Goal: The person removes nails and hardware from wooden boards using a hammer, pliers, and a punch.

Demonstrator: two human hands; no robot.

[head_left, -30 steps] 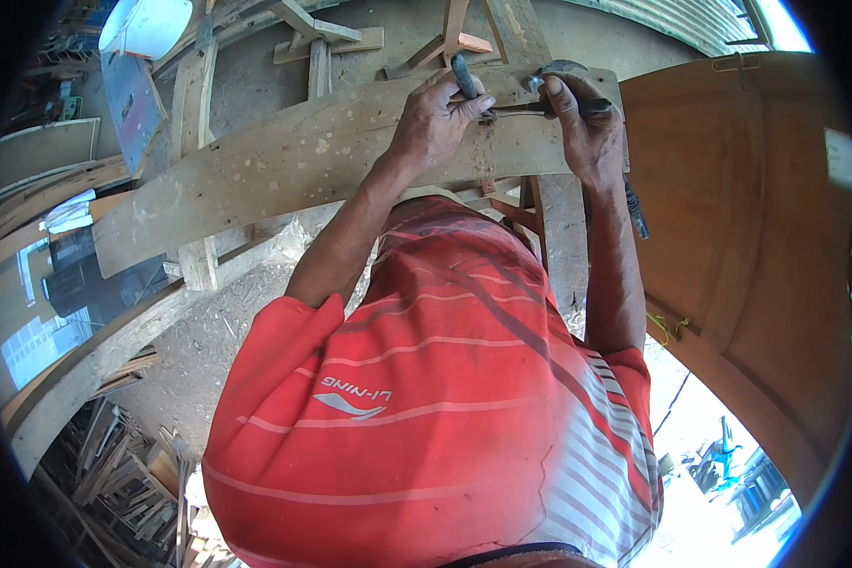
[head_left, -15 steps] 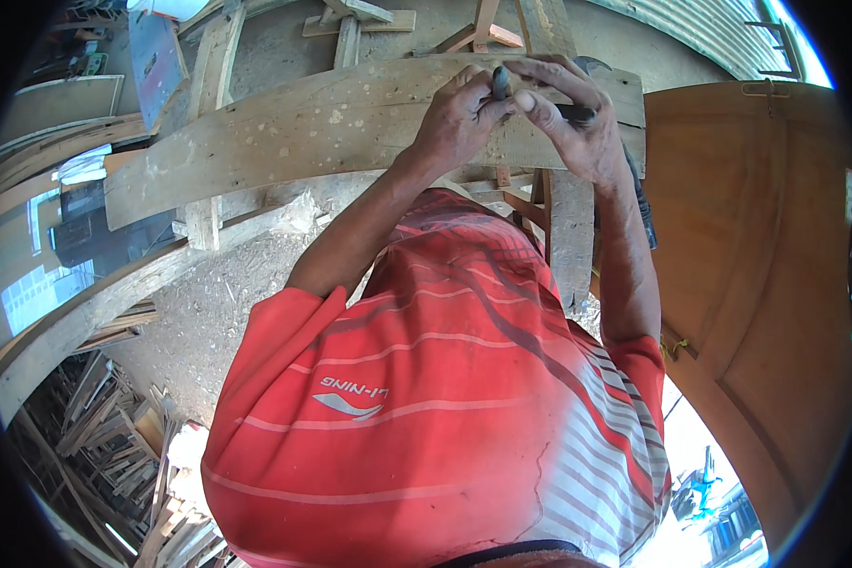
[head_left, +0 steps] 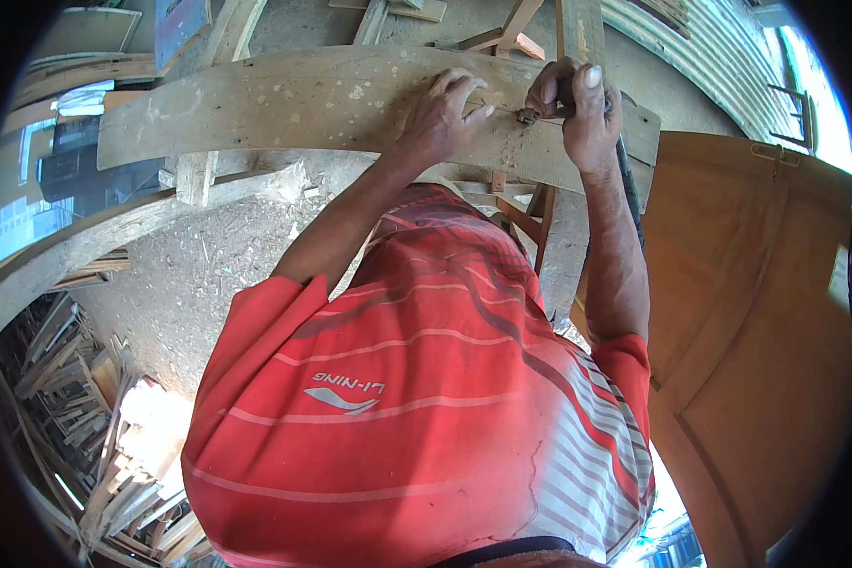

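Note:
A long curved wooden board (head_left: 246, 106) lies across the work supports before me, its face spotted with pale marks. My left hand (head_left: 445, 115) is over the board's middle, fingers bent and apart, with nothing seen in it. To its right, my right hand (head_left: 582, 114) is closed round a dark-handled tool (head_left: 565, 97), thumb up. A small, rough metal piece (head_left: 526, 116) shows at the board beside that hand; whether it belongs to the tool I cannot tell. A black hose or cord (head_left: 629, 180) runs behind my right wrist.
Brown wooden panels (head_left: 729, 312) stand close on my right. Timber legs and beams (head_left: 199, 175) support the board. Scrap wood (head_left: 62, 360) is heaped at lower left, and wood shavings cover the floor (head_left: 189, 293). Corrugated metal sheeting (head_left: 691, 66) lies at the far right.
My hands, close together half a second ago round a small dark piece, have come apart. The left has moved lower and opened; the right now grips the tool over the board.

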